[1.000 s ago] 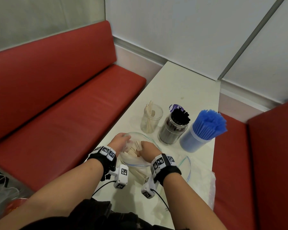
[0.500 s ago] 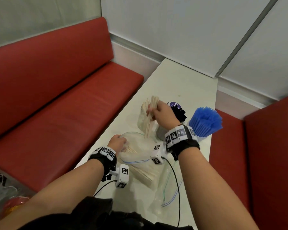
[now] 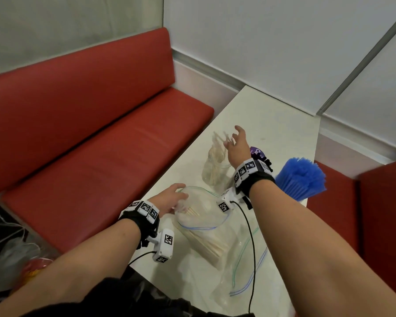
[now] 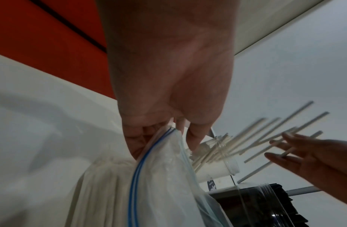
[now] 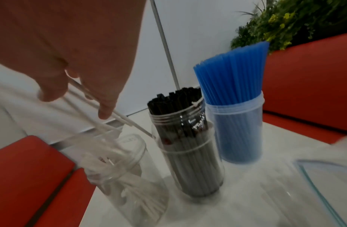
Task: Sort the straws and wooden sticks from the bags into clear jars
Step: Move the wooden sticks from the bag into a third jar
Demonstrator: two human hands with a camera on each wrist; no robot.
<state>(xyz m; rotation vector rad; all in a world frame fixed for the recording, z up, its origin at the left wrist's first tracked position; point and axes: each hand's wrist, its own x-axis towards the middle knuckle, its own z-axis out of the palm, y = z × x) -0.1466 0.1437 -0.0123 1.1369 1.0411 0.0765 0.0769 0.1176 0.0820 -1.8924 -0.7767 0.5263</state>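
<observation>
My left hand (image 3: 180,197) (image 4: 174,130) pinches the rim of a clear zip bag (image 3: 204,216) (image 4: 160,176) that holds wooden sticks (image 3: 206,245), keeping its mouth raised. My right hand (image 3: 232,136) (image 5: 77,106) (image 4: 281,145) hovers over the clear jar (image 3: 214,170) (image 5: 118,162) with its fingers spread. Loose wooden sticks (image 4: 252,138) (image 5: 127,121) slide off those fingers into the jar, blurred by motion. To the jar's right stand a jar of black straws (image 5: 188,147) and a jar of blue straws (image 3: 300,179) (image 5: 236,119); my right wrist hides most of the black one in the head view.
Flat clear zip bags (image 3: 245,277) lie on the white table (image 3: 272,124) near my right forearm. Red bench seats (image 3: 96,143) run along both sides of the table. A green plant (image 5: 296,20) stands behind the right bench. The wall closes the table's far end.
My right hand lifted a bunch of sticks out of the bag, carried them above the clear jar, and now its fingers have spread and the sticks are dropping in. The left hand stayed on the bag.
</observation>
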